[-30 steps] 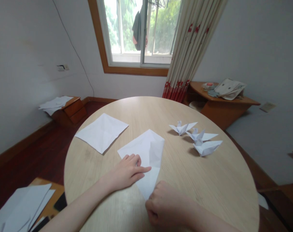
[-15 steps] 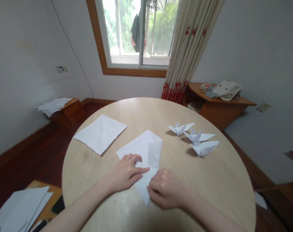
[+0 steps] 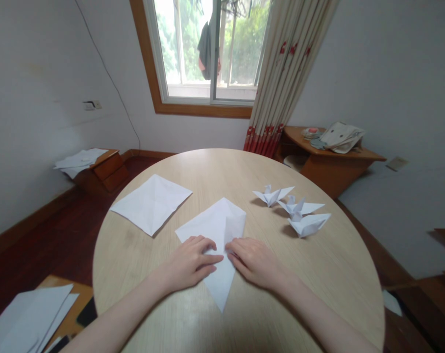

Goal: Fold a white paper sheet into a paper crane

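Head view: white kite-shaped folded paper sheet (image 3: 213, 225) lies on the round pale-wood worktop (image 3: 303, 289), long axis running toward the person, narrow tip below and between the hands. Open left hand (image 3: 187, 262) and open right hand (image 3: 255, 262) rest flat on it, gripping nothing, about equally near.

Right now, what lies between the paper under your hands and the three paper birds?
Only bare tabletop: the head view shows the wooden table between the folded paper and the paper birds.
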Action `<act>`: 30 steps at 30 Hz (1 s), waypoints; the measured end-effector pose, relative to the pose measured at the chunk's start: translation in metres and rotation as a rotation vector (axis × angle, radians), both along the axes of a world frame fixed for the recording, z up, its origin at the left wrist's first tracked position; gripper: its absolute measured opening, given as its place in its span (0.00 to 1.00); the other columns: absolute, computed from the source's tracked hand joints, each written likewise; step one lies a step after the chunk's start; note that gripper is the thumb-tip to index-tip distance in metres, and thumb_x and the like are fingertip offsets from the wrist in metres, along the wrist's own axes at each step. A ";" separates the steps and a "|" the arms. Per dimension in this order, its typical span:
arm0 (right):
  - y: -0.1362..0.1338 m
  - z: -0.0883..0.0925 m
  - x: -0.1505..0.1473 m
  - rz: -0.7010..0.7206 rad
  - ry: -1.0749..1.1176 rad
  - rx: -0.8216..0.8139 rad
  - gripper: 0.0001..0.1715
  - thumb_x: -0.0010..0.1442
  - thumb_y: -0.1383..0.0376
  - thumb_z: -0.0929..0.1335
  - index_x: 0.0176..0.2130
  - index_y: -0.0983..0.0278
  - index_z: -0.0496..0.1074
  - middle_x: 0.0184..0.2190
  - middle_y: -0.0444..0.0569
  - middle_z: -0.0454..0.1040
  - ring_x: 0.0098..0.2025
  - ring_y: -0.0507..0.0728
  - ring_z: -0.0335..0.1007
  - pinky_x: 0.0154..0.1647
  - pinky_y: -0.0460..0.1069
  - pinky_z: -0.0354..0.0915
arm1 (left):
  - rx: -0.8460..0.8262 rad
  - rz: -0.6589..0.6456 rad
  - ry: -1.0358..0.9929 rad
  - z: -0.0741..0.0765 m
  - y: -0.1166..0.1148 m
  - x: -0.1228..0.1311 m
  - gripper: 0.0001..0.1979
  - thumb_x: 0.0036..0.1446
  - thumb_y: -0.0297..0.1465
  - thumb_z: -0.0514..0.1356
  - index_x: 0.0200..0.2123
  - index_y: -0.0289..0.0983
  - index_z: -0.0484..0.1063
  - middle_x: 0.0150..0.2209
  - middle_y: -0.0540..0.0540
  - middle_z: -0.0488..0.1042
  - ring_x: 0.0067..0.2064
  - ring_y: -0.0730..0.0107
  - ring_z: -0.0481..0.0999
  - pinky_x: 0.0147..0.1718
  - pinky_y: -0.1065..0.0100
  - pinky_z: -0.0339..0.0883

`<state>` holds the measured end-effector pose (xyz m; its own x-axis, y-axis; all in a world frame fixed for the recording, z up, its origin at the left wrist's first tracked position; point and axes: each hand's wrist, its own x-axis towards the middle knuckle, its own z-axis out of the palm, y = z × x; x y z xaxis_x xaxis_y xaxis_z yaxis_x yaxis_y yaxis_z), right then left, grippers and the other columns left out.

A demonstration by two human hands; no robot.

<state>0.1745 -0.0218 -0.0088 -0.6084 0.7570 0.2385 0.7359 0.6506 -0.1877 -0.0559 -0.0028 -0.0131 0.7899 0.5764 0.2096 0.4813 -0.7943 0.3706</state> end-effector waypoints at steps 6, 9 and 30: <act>0.001 -0.002 0.002 0.022 -0.008 -0.033 0.12 0.65 0.70 0.61 0.47 0.65 0.69 0.36 0.50 0.75 0.37 0.57 0.71 0.37 0.49 0.61 | -0.026 0.001 -0.059 -0.005 0.002 -0.001 0.11 0.64 0.33 0.56 0.46 0.41 0.76 0.45 0.45 0.75 0.45 0.62 0.73 0.45 0.61 0.66; 0.001 -0.002 0.002 0.040 -0.032 -0.005 0.13 0.66 0.70 0.62 0.49 0.64 0.70 0.35 0.50 0.75 0.37 0.57 0.71 0.36 0.49 0.60 | -0.021 0.002 -0.076 -0.004 0.002 -0.001 0.11 0.64 0.31 0.55 0.45 0.40 0.77 0.45 0.45 0.75 0.45 0.63 0.74 0.44 0.62 0.67; -0.003 0.031 0.015 -0.265 -0.224 -0.024 0.17 0.65 0.65 0.62 0.26 0.64 0.71 0.25 0.48 0.77 0.27 0.54 0.71 0.26 0.49 0.44 | -0.100 -0.023 0.000 0.009 0.003 -0.003 0.31 0.47 0.49 0.68 0.52 0.42 0.73 0.55 0.40 0.72 0.55 0.54 0.72 0.64 0.45 0.43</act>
<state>0.1893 -0.0253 0.0218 -0.4253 0.8993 0.1016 0.9033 0.4288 -0.0153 -0.0592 0.0003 -0.0046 0.8033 0.5759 0.1518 0.4631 -0.7642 0.4489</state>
